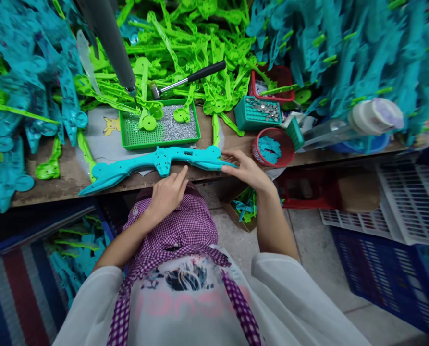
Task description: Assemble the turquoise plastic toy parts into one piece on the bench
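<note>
A long turquoise plastic part with a raised middle bracket lies along the table's front edge. My right hand grips its right end, the thumb and fingers on either side of it. Close to the middle of the part is my left hand, fingers stretched out at its near edge; whether they touch it is hard to tell. Behind the part stands a green tray of small screws, with lime-green plastic parts lying in it. An electric screwdriver hangs above the tray, tip down.
A hammer lies on heaped lime-green parts. Turquoise parts are piled left and right. At right stand a red basket, a teal basket of metal pieces and a clear jar. Blue crates stand below.
</note>
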`<action>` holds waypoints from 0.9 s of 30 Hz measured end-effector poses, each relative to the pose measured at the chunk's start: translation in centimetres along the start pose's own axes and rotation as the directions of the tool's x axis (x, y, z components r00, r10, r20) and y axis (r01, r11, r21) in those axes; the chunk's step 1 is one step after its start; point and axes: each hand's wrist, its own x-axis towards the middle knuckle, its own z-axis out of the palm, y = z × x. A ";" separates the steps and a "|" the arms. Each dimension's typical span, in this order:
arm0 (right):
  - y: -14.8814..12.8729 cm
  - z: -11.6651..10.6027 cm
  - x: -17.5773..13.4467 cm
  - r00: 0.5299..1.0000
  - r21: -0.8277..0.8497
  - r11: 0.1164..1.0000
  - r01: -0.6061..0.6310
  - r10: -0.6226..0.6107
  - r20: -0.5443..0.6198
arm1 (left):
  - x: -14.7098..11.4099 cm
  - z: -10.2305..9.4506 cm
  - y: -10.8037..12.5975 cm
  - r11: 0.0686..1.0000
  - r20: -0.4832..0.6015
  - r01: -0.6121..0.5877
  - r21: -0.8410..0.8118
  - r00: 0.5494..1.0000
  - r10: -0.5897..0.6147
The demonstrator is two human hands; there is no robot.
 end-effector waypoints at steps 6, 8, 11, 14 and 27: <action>1.5 0.6 -0.6 0.998 -0.081 0.995 0.062 -0.062 -0.002 | -0.6 -4.4 -6.6 0.996 -0.279 -0.017 0.093 0.959 0.043; 1.9 1.0 0.1 0.998 -0.089 0.994 0.065 -0.065 0.003 | -0.1 -5.1 -8.5 0.993 -0.258 0.019 0.114 0.966 0.011; 2.1 1.4 0.9 0.996 -0.106 0.990 0.090 -0.092 -0.020 | 0.4 -4.7 -10.1 0.995 -0.179 0.005 0.098 0.984 0.013; 2.1 1.7 1.1 0.989 -0.154 0.981 0.117 -0.129 -0.072 | 0.5 -3.4 -10.3 0.996 -0.145 0.003 0.087 0.989 0.010; 2.6 3.8 0.8 0.956 -0.181 0.982 0.058 -0.106 -0.274 | 0.9 -3.0 -10.0 0.994 -0.190 0.088 0.068 0.979 -0.074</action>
